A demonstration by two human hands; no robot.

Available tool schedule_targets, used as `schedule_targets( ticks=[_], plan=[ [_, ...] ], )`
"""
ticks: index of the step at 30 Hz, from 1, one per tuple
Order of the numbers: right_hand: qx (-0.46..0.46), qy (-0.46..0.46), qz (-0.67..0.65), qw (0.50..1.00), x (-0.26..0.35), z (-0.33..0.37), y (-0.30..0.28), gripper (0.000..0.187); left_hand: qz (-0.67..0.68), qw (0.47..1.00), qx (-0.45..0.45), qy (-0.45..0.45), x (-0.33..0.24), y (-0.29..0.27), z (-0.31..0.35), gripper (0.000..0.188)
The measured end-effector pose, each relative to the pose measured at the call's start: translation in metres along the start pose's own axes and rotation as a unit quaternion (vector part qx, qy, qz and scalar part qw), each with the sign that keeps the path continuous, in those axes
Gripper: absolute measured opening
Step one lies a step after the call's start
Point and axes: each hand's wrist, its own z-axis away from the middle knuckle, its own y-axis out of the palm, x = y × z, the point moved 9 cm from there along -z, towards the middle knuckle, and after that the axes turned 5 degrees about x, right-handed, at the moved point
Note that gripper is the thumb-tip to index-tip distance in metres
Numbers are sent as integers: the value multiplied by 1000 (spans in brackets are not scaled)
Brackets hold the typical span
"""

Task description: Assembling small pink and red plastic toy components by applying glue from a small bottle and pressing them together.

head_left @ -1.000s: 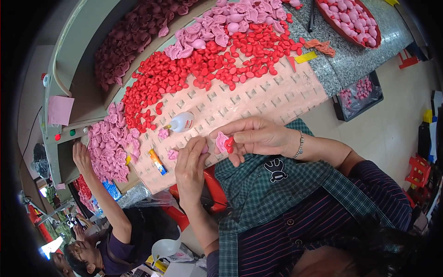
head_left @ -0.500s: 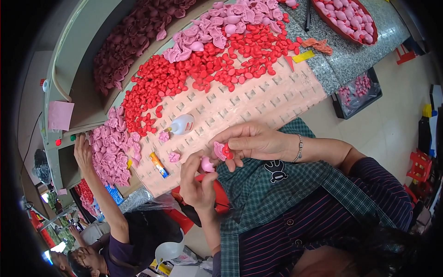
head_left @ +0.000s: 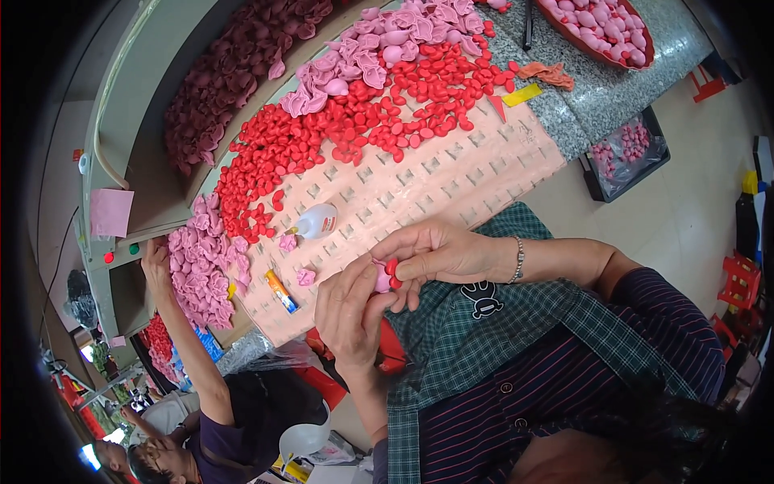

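Observation:
My left hand [head_left: 348, 315] and my right hand [head_left: 439, 252] meet in front of my checked apron, fingertips touching. Between them sits a small pink molded piece [head_left: 381, 279], partly covered by fingers. Against it lies a red bean-shaped piece [head_left: 393, 273], pinched by my right thumb and fingers. The left fingers close around the pink side; how the pink parts fit together is hidden. On the table near my hands are a white squeeze bottle [head_left: 317, 220] lying on its side, two loose pink pieces, one of them a pink piece [head_left: 305, 277], and an orange-and-blue tube [head_left: 280, 291].
Heaps of red pieces [head_left: 339, 121] and pink shells [head_left: 419, 31] line the table's far side, with another pink pile [head_left: 197, 270] at left. A red bowl [head_left: 548, 16] of pink pieces stands at upper right. A co-worker's hand [head_left: 157, 262] is by the left pile.
My hands have come together. The round pink piece in my left fingers has met the pink-and-red piece in my right. The camera view has shifted slightly.

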Motion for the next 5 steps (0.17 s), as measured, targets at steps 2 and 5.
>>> schedule_targets(
  ticks=[2,5],
  plan=[
    [-4,25,12,1000,-2,1,0,42,-4,1000,-10,10,-2,-2,0,43],
    [-6,33,39,999,-5,0,-2,42,5,1000,-12,1,-1,-5,1,42]
  ],
)
